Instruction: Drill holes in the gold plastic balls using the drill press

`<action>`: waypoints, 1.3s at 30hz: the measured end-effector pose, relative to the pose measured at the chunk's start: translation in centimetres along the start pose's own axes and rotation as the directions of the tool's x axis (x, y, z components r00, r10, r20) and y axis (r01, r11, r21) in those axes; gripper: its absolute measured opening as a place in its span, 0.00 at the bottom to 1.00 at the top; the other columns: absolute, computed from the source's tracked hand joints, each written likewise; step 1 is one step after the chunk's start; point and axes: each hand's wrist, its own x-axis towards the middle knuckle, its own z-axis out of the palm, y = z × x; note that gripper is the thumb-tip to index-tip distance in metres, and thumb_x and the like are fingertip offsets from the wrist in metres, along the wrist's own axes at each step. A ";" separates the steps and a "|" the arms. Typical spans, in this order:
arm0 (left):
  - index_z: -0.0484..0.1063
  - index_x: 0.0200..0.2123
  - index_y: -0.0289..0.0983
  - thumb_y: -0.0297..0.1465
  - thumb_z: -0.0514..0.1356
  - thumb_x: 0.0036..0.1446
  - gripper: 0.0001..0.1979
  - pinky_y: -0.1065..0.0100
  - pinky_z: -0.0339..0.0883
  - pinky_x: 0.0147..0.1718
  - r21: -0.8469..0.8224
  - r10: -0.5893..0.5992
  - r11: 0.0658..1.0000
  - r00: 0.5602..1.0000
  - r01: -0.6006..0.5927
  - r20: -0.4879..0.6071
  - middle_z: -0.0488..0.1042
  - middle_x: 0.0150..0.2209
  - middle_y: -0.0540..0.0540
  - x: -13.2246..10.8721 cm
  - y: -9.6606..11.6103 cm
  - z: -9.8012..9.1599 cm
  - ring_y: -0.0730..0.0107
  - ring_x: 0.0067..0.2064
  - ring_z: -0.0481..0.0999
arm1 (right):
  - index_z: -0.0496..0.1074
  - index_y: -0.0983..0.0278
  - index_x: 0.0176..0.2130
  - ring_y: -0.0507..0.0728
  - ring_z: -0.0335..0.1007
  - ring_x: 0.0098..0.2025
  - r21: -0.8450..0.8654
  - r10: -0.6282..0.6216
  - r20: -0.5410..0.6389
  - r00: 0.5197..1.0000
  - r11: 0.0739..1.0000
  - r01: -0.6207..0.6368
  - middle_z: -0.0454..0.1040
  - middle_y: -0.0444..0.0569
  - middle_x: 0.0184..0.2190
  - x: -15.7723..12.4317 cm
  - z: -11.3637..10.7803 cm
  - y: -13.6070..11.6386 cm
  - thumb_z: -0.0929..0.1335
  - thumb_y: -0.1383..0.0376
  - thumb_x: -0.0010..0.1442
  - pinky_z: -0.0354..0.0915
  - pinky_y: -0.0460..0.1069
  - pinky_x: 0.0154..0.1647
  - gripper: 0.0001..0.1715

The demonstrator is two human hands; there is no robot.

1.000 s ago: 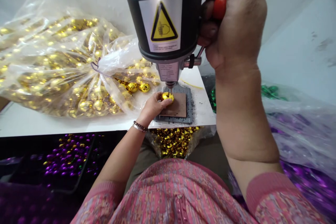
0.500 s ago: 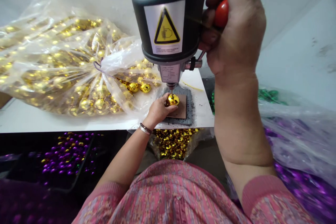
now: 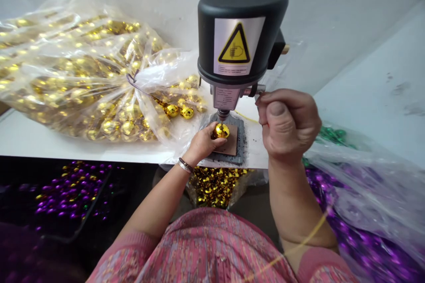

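Observation:
My left hand [image 3: 204, 140] is closed on a shiny gold faceted ball [image 3: 222, 130], thumb and fingers round its side. The ball rests on a brown square pad [image 3: 229, 145] over the grey base [image 3: 241, 141] of a black bench drill press [image 3: 239, 31]. From above, the thin drill bit [image 3: 222, 122] meets the top of the ball; how deep it goes I cannot tell. To the right of the machine, my right hand [image 3: 288, 121] is closed on the feed lever [image 3: 260, 89]. The lever's red knob is hidden by the hand.
A large clear bag [image 3: 83, 84] of gold balls lies on the white table [image 3: 146, 152] at left. Below the table edge hang gold pieces [image 3: 217, 185] in a bag. Purple beads [image 3: 75, 194] are low left; purple and green bags [image 3: 361, 216] stand right. Dark shavings surround the base.
My right hand has come down with the lever, from beside the machine's head to below it. My left hand still holds the ball on the pad. The view has shifted slightly.

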 end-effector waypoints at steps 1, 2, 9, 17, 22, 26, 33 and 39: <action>0.72 0.57 0.37 0.37 0.66 0.56 0.26 0.61 0.71 0.46 -0.004 -0.002 1.000 1.000 0.002 0.003 0.81 0.45 0.42 0.0 0.0 0.0 0.56 0.44 0.79 | 0.77 0.49 0.39 0.52 0.74 0.35 -0.003 -0.010 -0.023 1.000 1.000 0.010 0.74 0.41 0.29 -0.3 0.0 0.3 0.66 0.56 0.62 0.71 0.54 0.42 0.08; 0.72 0.57 0.37 0.37 0.66 0.56 0.26 0.60 0.71 0.46 -0.010 -0.003 1.000 1.000 0.003 0.004 0.81 0.45 0.42 0.0 0.0 0.0 0.56 0.44 0.79 | 0.77 0.49 0.39 0.54 0.75 0.35 0.008 -0.024 -0.054 0.998 1.000 0.025 0.74 0.41 0.28 -0.5 0.0 0.5 0.67 0.56 0.62 0.72 0.55 0.42 0.08; 0.71 0.59 0.38 0.36 0.67 0.55 0.29 0.61 0.71 0.47 -0.059 -0.004 0.998 1.000 0.004 -0.002 0.82 0.45 0.43 0.0 -0.4 0.3 0.56 0.45 0.79 | 0.77 0.47 0.42 0.51 0.67 0.26 0.047 -0.090 -0.166 0.982 0.994 0.099 0.67 0.41 0.22 -1.5 0.7 1.8 0.68 0.57 0.59 0.69 0.53 0.36 0.10; 0.72 0.58 0.40 0.36 0.67 0.55 0.27 0.66 0.69 0.43 -0.068 -0.006 0.998 1.000 0.007 0.021 0.81 0.44 0.47 -0.1 -0.5 0.1 0.61 0.43 0.79 | 0.76 0.51 0.46 0.45 0.60 0.22 0.070 -0.342 -0.149 0.928 0.932 0.355 0.63 0.38 0.20 -1.2 1.2 3.5 0.66 0.63 0.61 0.72 0.51 0.40 0.14; 0.72 0.57 0.40 0.36 0.67 0.55 0.26 0.67 0.68 0.41 -0.087 -0.001 0.996 1.000 0.003 0.025 0.81 0.42 0.48 -0.1 -0.7 0.3 0.62 0.41 0.78 | 0.77 0.52 0.45 0.44 0.59 0.21 0.099 -0.344 -0.225 0.912 0.923 0.373 0.61 0.37 0.18 -1.9 1.6 4.6 0.66 0.65 0.60 0.72 0.53 0.44 0.15; 0.72 0.57 0.40 0.36 0.67 0.54 0.27 0.67 0.68 0.42 -0.093 -0.006 0.996 1.000 0.007 0.011 0.81 0.44 0.47 -0.1 -0.8 0.4 0.62 0.43 0.78 | 0.77 0.54 0.43 0.43 0.56 0.18 0.102 -0.327 -0.246 0.912 0.927 0.360 0.58 0.35 0.16 -2.0 2.1 3.9 0.66 0.65 0.61 0.72 0.53 0.45 0.12; 0.72 0.55 0.37 0.33 0.68 0.51 0.27 0.67 0.70 0.40 -0.228 0.013 0.974 1.000 -0.009 0.017 0.80 0.41 0.48 -0.6 -1.0 0.3 0.64 0.42 0.77 | 0.68 0.64 0.40 0.42 0.53 0.17 0.239 0.069 -0.244 0.967 0.971 -0.009 0.57 0.36 0.18 5.8 3.2 -1.5 0.63 0.59 0.64 0.50 0.40 0.19 0.10; 0.69 0.59 0.36 0.33 0.67 0.51 0.31 0.64 0.71 0.47 -0.208 0.067 0.976 0.997 -0.059 0.032 0.79 0.49 0.44 -4.7 -1.1 -1.5 0.62 0.46 0.78 | 0.63 0.63 0.32 0.42 0.45 0.13 0.295 0.212 -0.193 0.958 0.944 -0.150 0.56 0.34 0.15 8.5 3.4 -1.8 0.63 0.52 0.64 0.39 0.41 0.14 0.18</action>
